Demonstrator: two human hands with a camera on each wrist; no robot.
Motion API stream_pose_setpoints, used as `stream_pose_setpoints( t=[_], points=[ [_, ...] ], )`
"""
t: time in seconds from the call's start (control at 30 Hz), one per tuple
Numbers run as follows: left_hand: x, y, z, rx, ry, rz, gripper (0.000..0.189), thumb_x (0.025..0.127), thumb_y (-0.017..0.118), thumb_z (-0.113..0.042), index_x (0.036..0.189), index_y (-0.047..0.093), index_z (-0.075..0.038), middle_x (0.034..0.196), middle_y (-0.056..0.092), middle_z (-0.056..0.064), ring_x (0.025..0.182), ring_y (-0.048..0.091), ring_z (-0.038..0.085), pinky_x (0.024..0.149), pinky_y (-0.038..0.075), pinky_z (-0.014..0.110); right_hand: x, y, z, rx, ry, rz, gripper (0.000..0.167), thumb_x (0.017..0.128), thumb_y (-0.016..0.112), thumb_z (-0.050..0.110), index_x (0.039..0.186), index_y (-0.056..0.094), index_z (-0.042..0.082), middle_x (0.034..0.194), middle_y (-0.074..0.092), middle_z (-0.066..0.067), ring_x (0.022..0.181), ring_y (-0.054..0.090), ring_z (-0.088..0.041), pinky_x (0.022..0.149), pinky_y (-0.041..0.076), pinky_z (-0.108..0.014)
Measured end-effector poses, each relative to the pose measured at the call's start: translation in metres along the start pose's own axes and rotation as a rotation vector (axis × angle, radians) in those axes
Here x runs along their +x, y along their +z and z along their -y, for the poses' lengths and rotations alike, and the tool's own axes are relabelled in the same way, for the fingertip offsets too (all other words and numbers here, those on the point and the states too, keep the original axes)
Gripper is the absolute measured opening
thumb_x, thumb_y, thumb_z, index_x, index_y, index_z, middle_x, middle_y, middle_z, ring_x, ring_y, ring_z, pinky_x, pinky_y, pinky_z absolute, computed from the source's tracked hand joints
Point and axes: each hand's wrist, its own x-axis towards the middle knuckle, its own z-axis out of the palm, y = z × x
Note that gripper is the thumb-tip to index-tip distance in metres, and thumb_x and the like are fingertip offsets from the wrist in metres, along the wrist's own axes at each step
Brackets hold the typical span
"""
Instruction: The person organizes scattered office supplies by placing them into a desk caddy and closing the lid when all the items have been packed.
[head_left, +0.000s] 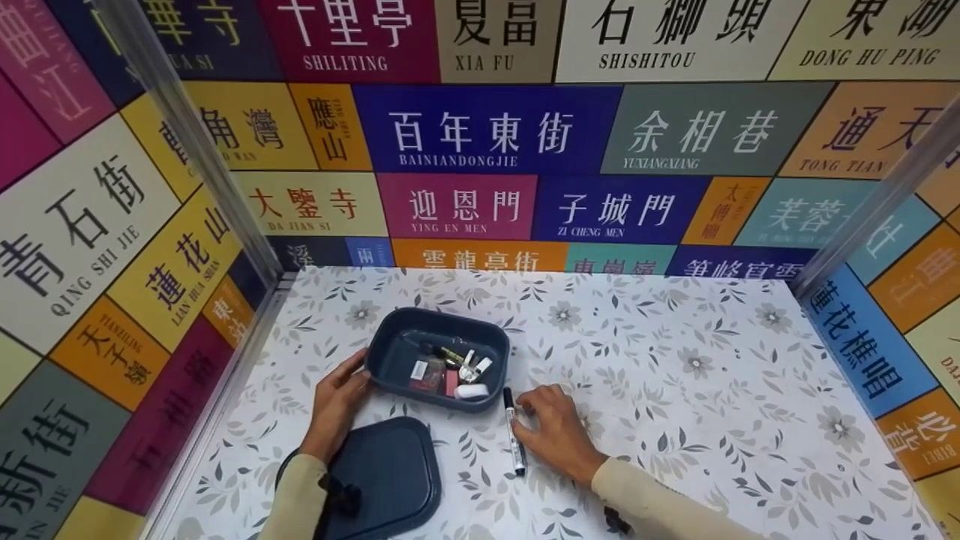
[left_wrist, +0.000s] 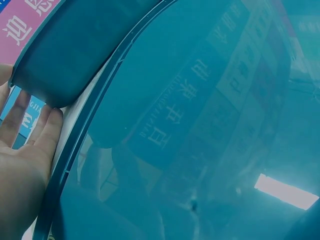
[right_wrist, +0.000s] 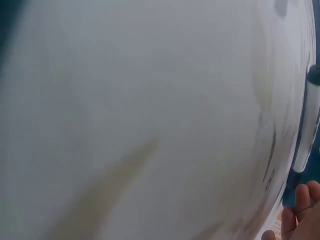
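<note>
A dark blue rectangular box (head_left: 439, 401) stands without its lid on the table. Inside lie a clear-pinkish bottle with a white label (head_left: 420, 370), a dark gold-banded tube (head_left: 450, 355), a pink piece (head_left: 451, 382) and several small white items. My left hand (head_left: 337, 401) touches the box's left side, its fingers fairly straight against the outer wall (left_wrist: 75, 55) in the left wrist view. A black-and-white marker (head_left: 515, 435) lies right of the box. My right hand (head_left: 559, 431) rests beside it with loosely bent fingers, thumb tip at the barrel.
The flat dark blue lid (head_left: 397, 469) lies in front of the box, under the left forearm. A floral cloth (head_left: 675, 360) covers the table. Printed walls with street names enclose the back and both sides, with metal posts (head_left: 862, 217) at the corners.
</note>
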Motion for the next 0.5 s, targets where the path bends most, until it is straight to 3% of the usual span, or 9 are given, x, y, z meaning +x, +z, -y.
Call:
stream_pose_setpoints(
  t=[0.33, 0.5],
  points=[
    [0.000, -0.001, 0.001, -0.006, -0.003, 0.009, 0.047, 0.108, 0.063, 0.004, 0.155, 0.061, 0.000, 0.161, 0.057, 0.018, 0.143, 0.058, 0.031, 0.105, 0.054, 0.027, -0.009, 0.003, 0.007, -0.018, -0.001, -0.010, 0.028, 0.077, 0.091, 0.013, 0.100, 0.076, 0.010, 0.090, 0.067, -0.004, 0.089, 0.055, -0.018, 0.075, 0.043, -0.039],
    [0.000, 0.000, 0.000, -0.033, -0.023, 0.008, 0.049, 0.108, 0.063, 0.004, 0.157, 0.058, 0.002, 0.163, 0.053, 0.022, 0.144, 0.057, 0.032, 0.108, 0.055, 0.031, -0.013, 0.002, 0.012, -0.033, 0.029, 0.031, 0.026, 0.078, 0.090, 0.017, 0.097, 0.073, 0.012, 0.089, 0.066, -0.001, 0.090, 0.055, -0.016, 0.077, 0.043, -0.039]
  ],
)
